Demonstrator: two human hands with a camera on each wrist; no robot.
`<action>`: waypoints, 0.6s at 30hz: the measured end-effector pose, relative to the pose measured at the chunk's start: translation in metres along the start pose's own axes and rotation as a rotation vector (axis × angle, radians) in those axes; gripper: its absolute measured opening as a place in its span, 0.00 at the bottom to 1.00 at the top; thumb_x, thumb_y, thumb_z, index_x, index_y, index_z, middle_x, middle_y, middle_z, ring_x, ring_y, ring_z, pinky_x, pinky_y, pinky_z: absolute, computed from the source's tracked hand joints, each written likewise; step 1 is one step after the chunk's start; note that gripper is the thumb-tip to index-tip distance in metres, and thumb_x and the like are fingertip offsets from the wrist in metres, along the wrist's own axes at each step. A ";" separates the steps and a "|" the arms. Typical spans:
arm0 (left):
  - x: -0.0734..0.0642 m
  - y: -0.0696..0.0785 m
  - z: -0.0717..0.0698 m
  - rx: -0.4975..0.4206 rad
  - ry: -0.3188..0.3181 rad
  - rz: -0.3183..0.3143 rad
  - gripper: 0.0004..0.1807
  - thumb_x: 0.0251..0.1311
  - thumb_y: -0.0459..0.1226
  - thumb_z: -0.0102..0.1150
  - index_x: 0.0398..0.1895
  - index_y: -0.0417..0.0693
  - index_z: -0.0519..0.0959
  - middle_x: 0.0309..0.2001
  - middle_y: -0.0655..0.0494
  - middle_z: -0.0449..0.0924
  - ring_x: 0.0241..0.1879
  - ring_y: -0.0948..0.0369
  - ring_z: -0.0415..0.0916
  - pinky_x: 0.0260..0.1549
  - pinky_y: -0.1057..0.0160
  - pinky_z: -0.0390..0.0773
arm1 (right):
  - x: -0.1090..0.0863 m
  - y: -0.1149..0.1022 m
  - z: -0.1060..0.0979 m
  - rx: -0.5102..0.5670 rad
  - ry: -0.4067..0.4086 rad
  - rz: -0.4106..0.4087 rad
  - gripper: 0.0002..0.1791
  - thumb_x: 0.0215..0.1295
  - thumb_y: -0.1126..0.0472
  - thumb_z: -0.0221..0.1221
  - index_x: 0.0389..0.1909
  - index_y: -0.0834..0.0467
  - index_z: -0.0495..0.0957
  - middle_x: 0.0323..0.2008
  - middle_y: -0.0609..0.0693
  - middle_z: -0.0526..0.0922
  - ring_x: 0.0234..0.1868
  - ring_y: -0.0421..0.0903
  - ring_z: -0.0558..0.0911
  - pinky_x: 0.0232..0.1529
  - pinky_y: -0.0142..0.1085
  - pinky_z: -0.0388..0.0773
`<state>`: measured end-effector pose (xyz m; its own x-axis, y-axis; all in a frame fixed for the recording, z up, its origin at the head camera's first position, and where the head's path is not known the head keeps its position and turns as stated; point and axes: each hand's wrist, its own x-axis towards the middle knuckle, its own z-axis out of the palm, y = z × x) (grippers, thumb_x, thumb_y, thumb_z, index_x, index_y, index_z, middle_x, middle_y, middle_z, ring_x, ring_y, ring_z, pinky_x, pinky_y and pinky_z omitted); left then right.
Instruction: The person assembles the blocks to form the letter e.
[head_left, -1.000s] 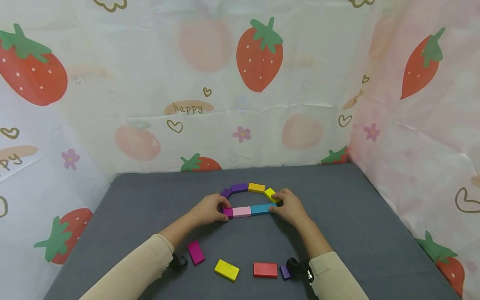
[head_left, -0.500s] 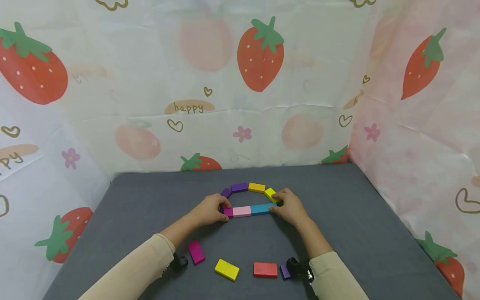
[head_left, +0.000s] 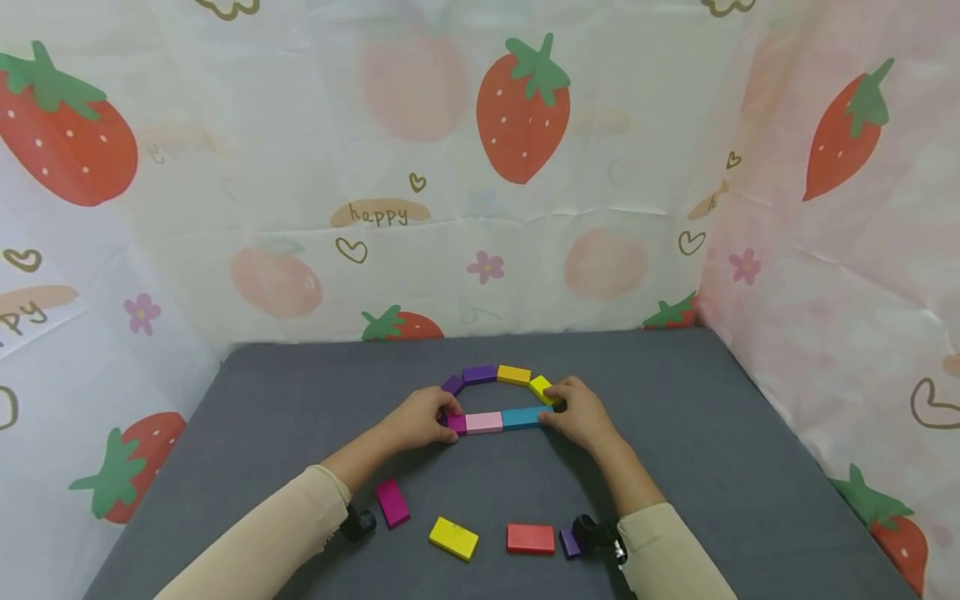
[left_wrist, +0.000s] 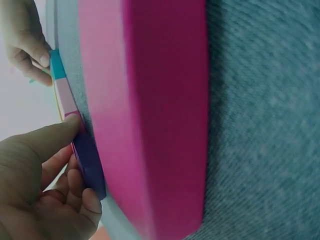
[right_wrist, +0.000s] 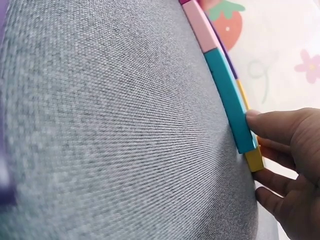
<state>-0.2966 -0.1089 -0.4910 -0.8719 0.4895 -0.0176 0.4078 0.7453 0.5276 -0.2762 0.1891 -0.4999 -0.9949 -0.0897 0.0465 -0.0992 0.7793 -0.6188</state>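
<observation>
Flat colored blocks form a half ring on the grey table, with a straight front row. In the head view my left hand (head_left: 416,419) is at the row's left end. Its thumb touches the magenta block (head_left: 457,425), and its fingers curl beside a purple block (left_wrist: 89,162). My right hand (head_left: 581,414) is at the other end, thumb against the blue block (head_left: 521,417), fingers curled behind it near a yellow block (right_wrist: 255,159). Between them lies a pink block (head_left: 483,422). Behind runs a curve with a dark purple block (head_left: 480,375) and an orange-yellow block (head_left: 514,375).
Nearer the front lie a loose magenta block (head_left: 393,503), a yellow block (head_left: 453,538), a red block (head_left: 530,539) and a small purple block (head_left: 570,543) partly behind the right wrist camera. Strawberry-print cloth (head_left: 420,275) walls the back and sides of the table.
</observation>
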 end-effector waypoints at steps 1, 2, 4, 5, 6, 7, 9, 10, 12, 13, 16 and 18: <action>0.000 0.000 0.000 -0.002 -0.001 0.002 0.14 0.52 0.37 0.79 0.42 0.49 0.85 0.37 0.57 0.78 0.38 0.61 0.71 0.44 0.59 0.75 | 0.000 0.000 0.000 0.001 0.000 0.001 0.25 0.63 0.58 0.71 0.60 0.61 0.81 0.56 0.55 0.77 0.55 0.55 0.78 0.58 0.51 0.77; 0.000 0.000 -0.001 -0.005 -0.003 0.004 0.15 0.52 0.37 0.79 0.42 0.49 0.85 0.37 0.57 0.79 0.38 0.61 0.71 0.44 0.58 0.75 | 0.001 0.000 0.000 0.002 -0.001 0.001 0.25 0.63 0.58 0.71 0.60 0.61 0.81 0.56 0.55 0.77 0.55 0.55 0.78 0.58 0.51 0.77; -0.001 0.000 -0.003 -0.013 -0.008 0.000 0.15 0.53 0.37 0.79 0.43 0.49 0.85 0.37 0.57 0.79 0.38 0.61 0.72 0.45 0.58 0.76 | 0.001 0.001 0.001 0.003 0.000 0.002 0.25 0.63 0.58 0.71 0.60 0.61 0.81 0.56 0.55 0.77 0.55 0.55 0.78 0.58 0.51 0.77; -0.001 0.000 -0.004 -0.017 -0.012 0.001 0.15 0.53 0.38 0.79 0.43 0.49 0.85 0.37 0.57 0.79 0.39 0.61 0.72 0.45 0.58 0.76 | 0.001 0.001 0.001 0.004 0.000 0.003 0.25 0.63 0.58 0.71 0.60 0.61 0.81 0.56 0.54 0.77 0.55 0.55 0.78 0.58 0.51 0.77; -0.002 0.001 -0.004 -0.021 -0.015 -0.001 0.15 0.53 0.38 0.78 0.44 0.49 0.85 0.38 0.57 0.79 0.39 0.60 0.73 0.46 0.58 0.76 | 0.001 0.000 0.001 0.005 0.000 0.003 0.25 0.63 0.58 0.71 0.60 0.61 0.81 0.56 0.54 0.77 0.55 0.55 0.78 0.58 0.51 0.77; -0.002 0.001 -0.005 -0.023 -0.017 -0.001 0.16 0.53 0.38 0.78 0.44 0.49 0.85 0.38 0.57 0.80 0.40 0.60 0.73 0.46 0.58 0.77 | 0.001 0.000 0.001 0.006 0.001 0.002 0.25 0.63 0.58 0.71 0.61 0.61 0.81 0.56 0.54 0.77 0.55 0.55 0.78 0.58 0.51 0.77; -0.003 0.001 -0.007 -0.031 -0.019 -0.007 0.16 0.53 0.38 0.78 0.45 0.49 0.85 0.39 0.57 0.80 0.41 0.59 0.75 0.47 0.57 0.77 | 0.001 0.000 0.000 0.010 0.002 0.002 0.26 0.63 0.58 0.71 0.61 0.61 0.81 0.56 0.54 0.77 0.55 0.55 0.78 0.58 0.51 0.77; -0.003 0.002 -0.007 -0.034 -0.018 -0.007 0.16 0.53 0.38 0.78 0.45 0.49 0.85 0.39 0.57 0.81 0.41 0.58 0.75 0.47 0.57 0.78 | 0.000 0.000 0.000 0.013 0.003 0.002 0.26 0.63 0.58 0.71 0.61 0.61 0.81 0.56 0.55 0.77 0.55 0.55 0.78 0.58 0.51 0.77; -0.005 0.002 -0.010 -0.042 -0.018 -0.011 0.17 0.54 0.38 0.78 0.46 0.50 0.86 0.41 0.57 0.81 0.43 0.57 0.76 0.49 0.56 0.78 | 0.000 -0.001 0.000 0.018 0.003 0.000 0.26 0.63 0.59 0.71 0.61 0.62 0.81 0.56 0.55 0.77 0.55 0.55 0.78 0.58 0.51 0.77; -0.006 0.002 -0.011 -0.047 -0.017 -0.013 0.17 0.54 0.38 0.78 0.47 0.50 0.86 0.41 0.56 0.81 0.43 0.57 0.76 0.49 0.56 0.78 | 0.000 -0.001 0.000 0.020 0.002 0.000 0.26 0.63 0.59 0.71 0.61 0.62 0.81 0.56 0.55 0.77 0.55 0.55 0.78 0.58 0.51 0.77; -0.010 0.002 -0.016 -0.071 -0.002 -0.018 0.17 0.56 0.39 0.77 0.49 0.49 0.86 0.43 0.56 0.81 0.44 0.56 0.76 0.49 0.55 0.78 | 0.000 -0.001 0.000 0.021 0.000 0.001 0.26 0.63 0.58 0.71 0.61 0.62 0.81 0.56 0.55 0.77 0.55 0.55 0.78 0.58 0.51 0.77; -0.013 0.001 -0.019 -0.091 0.013 -0.020 0.18 0.57 0.39 0.76 0.50 0.48 0.85 0.44 0.55 0.81 0.44 0.56 0.76 0.49 0.55 0.78 | 0.000 0.000 0.000 0.018 -0.001 0.001 0.26 0.63 0.58 0.71 0.61 0.61 0.81 0.56 0.55 0.77 0.55 0.55 0.78 0.58 0.51 0.77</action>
<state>-0.2901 -0.1229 -0.4737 -0.8835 0.4680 -0.0181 0.3641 0.7106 0.6020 -0.2760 0.1888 -0.4999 -0.9950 -0.0897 0.0449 -0.0978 0.7678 -0.6332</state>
